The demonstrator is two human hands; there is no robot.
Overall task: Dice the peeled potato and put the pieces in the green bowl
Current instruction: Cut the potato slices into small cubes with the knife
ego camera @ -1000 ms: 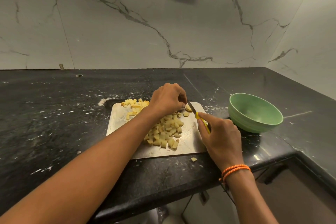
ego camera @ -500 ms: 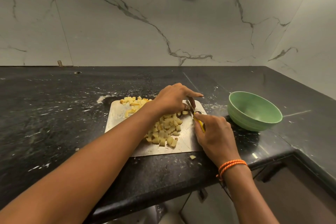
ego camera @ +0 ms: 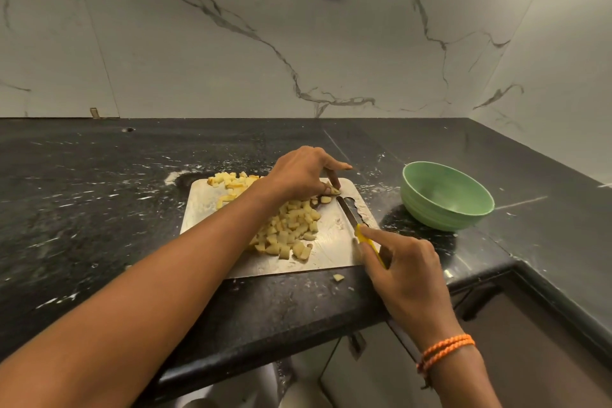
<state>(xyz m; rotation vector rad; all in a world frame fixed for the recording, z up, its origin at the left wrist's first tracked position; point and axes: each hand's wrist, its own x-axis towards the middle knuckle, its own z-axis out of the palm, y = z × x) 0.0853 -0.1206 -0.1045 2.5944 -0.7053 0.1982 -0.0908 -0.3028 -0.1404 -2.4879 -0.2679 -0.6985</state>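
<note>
Since a second ago the right hand [ego camera: 402,262], gripping the yellow-handled knife [ego camera: 356,217], has withdrawn it from the last potato piece [ego camera: 332,190] pinched by the left hand [ego camera: 299,175]; dicing near done, round green bowl [ego camera: 447,195] still empty.

I see pale yellow diced potato pieces [ego camera: 291,228] heaped mid-way across the steel cutting board [ego camera: 331,242], a smaller cluster at its far left corner, one stray bit on the counter. The green bowl [ego camera: 447,195] sits upright, empty, right of the board.
</note>
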